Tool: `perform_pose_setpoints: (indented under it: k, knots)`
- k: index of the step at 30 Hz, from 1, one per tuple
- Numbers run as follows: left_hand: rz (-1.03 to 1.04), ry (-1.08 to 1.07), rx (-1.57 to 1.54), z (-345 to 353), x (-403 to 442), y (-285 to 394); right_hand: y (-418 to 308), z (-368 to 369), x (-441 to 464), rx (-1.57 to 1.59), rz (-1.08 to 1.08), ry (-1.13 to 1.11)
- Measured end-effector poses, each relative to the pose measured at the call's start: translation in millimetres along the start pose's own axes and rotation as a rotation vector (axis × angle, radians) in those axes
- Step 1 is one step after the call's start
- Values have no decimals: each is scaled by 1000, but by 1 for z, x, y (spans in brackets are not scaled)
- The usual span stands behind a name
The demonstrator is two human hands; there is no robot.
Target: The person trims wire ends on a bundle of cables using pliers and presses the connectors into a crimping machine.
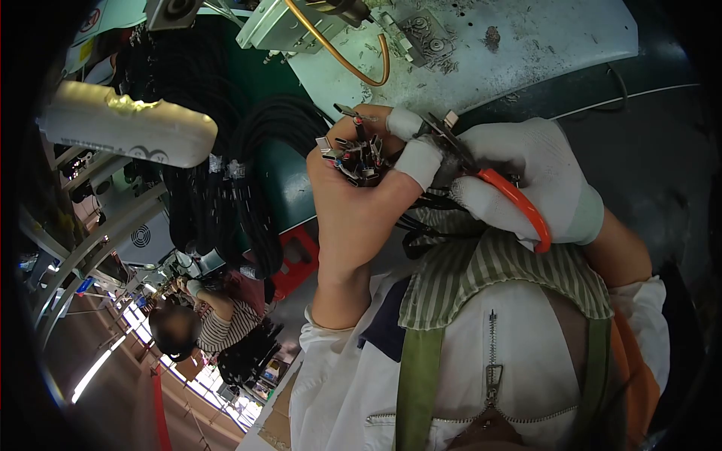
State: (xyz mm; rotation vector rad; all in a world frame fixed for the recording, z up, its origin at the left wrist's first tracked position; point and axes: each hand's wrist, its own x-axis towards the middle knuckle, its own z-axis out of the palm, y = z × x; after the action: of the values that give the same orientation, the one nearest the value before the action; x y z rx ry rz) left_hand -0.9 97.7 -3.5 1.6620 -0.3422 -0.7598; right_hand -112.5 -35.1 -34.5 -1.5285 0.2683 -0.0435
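Observation:
My left hand [361, 195], bare apart from white coverings on the thumb and a fingertip, is wrapped round a bundle of black cables. Their ends [362, 159], small connectors with metal and red bits, stick out above the fist. In a white glove, my right hand [530, 177] grips a cutting tool with red handles [515, 203]. The tool's dark jaws point up and left, close to my left fingertips, beside a small pale piece [450, 119]. More black cables run below both hands, over a striped apron [504, 274].
A pale worktop [526, 45] strewn with scraps holds a machine [282, 26] with a copper-coloured tube. Black cable coils [248, 165] hang at the left, near a white cylinder [135, 124] and metal rails. Another person [226, 323] sits at the lower left, by a red stool [295, 263].

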Motion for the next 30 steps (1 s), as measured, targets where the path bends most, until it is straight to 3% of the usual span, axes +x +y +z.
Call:
perform_pose_setpoints:
  k: [2, 4, 6, 8, 9, 12, 18, 22, 23, 30]
  knots:
    - [58, -1, -42, 0, 0, -3, -7, -5, 0, -20, 101, -42]
    - [-96, -33, -33, -2, 5, -6, 0, -4, -2, -40, 201, -84]
    - [-141, -60, 42, -8, 12, -17, 24, 5, -6, -666, -339, 256]
    - [-276, -29, 113, -14, 24, -16, 18, -2, -6, -444, -106, 239]
    - [-287, -46, -8, -24, 32, -23, 13, -10, -4, -363, -10, 270]
    - [-304, -277, -211, -35, 58, -24, 9, -33, 16, -452, -89, 274]
    - [-298, -405, -208, -11, 98, -20, 7, -67, 59, -452, -103, 152]
    - [-269, -338, -27, -2, 106, -13, 13, -74, 75, -400, -61, 111]
    - [-268, -338, -25, -42, 109, -11, 9, -49, 91, -391, -60, 99]
    - [-191, -204, 87, -31, 100, -1, 12, -45, 92, -347, -41, 88]
